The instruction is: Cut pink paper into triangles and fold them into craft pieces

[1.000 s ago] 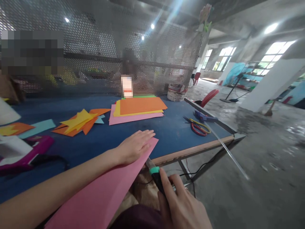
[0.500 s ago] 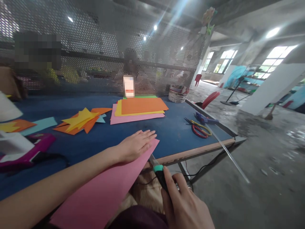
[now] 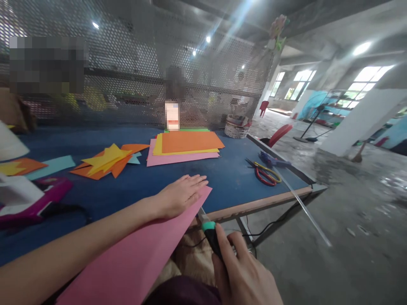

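Note:
My left hand [image 3: 181, 194] lies flat, fingers stretched out, on a pink sheet of paper [image 3: 136, 250]. That sheet hangs over the table's near edge, towards my lap. My right hand [image 3: 246, 269] is closed round the handle of a utility knife [image 3: 209, 228] with a black grip and a teal collar. The blade points up and left at the sheet's right edge, near its corner; whether it has entered the paper I cannot tell. Beyond my left hand lies a stack of orange, yellow and pink sheets [image 3: 190, 142].
Left on the blue table [image 3: 229, 182] lie yellow and orange paper stars [image 3: 106, 159] and a purple device [image 3: 57, 190]. Scissors [image 3: 267, 174], a blue tool [image 3: 273, 159] and a clear glue stick [image 3: 307, 212] overhanging the edge are at right. A basket [image 3: 237, 127] stands behind.
The knife and my right hand have shifted slightly left and down along the pink sheet's edge. My left hand stays flat on the sheet.

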Available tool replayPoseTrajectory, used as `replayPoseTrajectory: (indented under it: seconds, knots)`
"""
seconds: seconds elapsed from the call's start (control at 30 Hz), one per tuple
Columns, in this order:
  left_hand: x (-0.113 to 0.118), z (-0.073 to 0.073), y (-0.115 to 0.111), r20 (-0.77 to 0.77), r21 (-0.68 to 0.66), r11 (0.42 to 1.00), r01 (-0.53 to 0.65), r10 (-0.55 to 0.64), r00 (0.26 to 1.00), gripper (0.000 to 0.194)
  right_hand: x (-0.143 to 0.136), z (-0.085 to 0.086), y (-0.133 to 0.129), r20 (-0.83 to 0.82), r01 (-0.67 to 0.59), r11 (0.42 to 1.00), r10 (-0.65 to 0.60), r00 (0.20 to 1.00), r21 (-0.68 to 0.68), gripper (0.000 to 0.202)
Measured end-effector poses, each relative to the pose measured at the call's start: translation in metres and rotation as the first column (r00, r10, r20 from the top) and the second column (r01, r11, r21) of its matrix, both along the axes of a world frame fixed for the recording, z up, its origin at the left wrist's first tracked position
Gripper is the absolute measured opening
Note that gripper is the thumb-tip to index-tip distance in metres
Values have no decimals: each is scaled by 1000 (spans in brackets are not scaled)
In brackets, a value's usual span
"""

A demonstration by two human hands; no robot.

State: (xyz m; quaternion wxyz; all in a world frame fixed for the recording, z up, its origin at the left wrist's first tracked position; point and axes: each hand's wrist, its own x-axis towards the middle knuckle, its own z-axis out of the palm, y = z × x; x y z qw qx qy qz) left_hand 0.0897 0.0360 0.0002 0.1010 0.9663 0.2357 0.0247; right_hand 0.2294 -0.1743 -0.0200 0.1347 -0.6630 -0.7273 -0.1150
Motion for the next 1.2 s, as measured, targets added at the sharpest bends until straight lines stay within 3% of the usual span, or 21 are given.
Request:
replayPoseTrajectory:
  seconds: [0.27, 0.8, 1.0, 1.2]
  knots:
    - [-1, -1, -1, -5, 18, 1000, 11, -11, 1000, 53, 4, 3, 0, -77, -3, 999, 0, 997, -39, 45]
    - [-7, 0, -1, 86, 9, 999, 47, -48, 995, 50, 3, -3, -2, -8, -12, 1000, 12, 1000, 25, 44]
    - [-11, 8, -12, 97, -84, 996, 14, -6, 995, 53, 5, -11, -6, 15, -18, 1000, 18, 1000, 6, 47]
    - [-17, 2, -19, 68, -52, 998, 41, -37, 997, 60, 1, -17, -5, 5, -19, 999, 19, 1000, 31, 48]
